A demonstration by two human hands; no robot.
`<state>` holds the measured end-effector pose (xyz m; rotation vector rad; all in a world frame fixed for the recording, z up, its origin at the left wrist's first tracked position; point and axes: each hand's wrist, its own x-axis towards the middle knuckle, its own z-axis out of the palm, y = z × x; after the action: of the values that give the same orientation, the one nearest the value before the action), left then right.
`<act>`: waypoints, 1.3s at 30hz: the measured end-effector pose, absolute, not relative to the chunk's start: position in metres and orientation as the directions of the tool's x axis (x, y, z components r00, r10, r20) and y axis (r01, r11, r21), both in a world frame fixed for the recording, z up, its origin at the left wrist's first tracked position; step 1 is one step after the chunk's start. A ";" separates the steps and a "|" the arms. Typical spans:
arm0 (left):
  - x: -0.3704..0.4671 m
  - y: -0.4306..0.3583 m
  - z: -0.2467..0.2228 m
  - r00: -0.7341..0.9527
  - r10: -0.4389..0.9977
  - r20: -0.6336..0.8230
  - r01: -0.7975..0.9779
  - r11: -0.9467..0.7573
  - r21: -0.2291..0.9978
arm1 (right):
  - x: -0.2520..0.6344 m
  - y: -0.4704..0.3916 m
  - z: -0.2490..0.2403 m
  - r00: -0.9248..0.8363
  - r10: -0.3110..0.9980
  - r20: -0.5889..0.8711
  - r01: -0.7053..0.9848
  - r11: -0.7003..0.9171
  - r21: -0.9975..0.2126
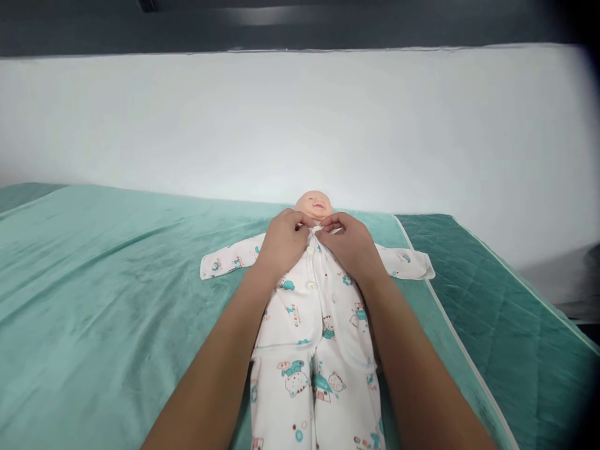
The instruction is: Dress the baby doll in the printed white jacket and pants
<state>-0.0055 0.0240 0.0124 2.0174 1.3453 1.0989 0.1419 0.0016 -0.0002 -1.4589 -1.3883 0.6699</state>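
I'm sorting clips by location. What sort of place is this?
Probably a bedroom or similar sleeping area: a wide, soft green cover is spread out, a darker quilted layer shows beside it, and a plain white wall stands behind.

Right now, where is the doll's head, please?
In the head view, the doll's head lies slightly right of centre, just beyond the left hand and right hand, by the top of the shirt.

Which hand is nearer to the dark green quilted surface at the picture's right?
Right. The right hand is at the neck of the white shirt, toward the quilted surface but apart from it; the left hand is on the neck's other side, farther away.
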 end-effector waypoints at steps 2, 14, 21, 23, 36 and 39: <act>-0.005 0.023 0.012 0.199 0.910 0.363 0.539 -0.411 0.735 | 0.142 0.004 -0.003 0.204 0.949 0.239 0.412 0.139 -0.900; -0.007 0.025 0.006 0.228 0.878 0.420 0.577 -0.469 0.668 | 0.142 0.003 -0.001 0.223 0.940 0.260 0.417 0.149 -0.896; -0.006 0.024 0.008 0.222 0.888 0.402 0.568 -0.453 0.687 | 0.144 0.001 -0.003 0.136 0.896 0.423 0.554 0.285 -0.782; -0.007 0.023 0.009 0.230 0.884 0.408 0.568 -0.462 0.681 | 0.146 0.001 -0.004 0.069 0.870 0.487 0.594 0.356 -0.721; -0.021 -0.005 0.014 0.281 0.843 0.459 0.568 -0.532 0.628 | 0.150 -0.032 -0.001 -0.109 0.851 0.513 0.614 0.463 -0.639; -0.026 -0.025 0.010 0.275 0.826 0.493 0.500 -0.561 0.660 | 0.148 -0.052 -0.006 -0.040 0.855 0.517 0.560 0.448 -0.697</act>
<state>-0.0264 -0.0248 0.0102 2.1762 1.2009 1.1898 0.1483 -0.0522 -0.0063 -1.2264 -1.7210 0.3772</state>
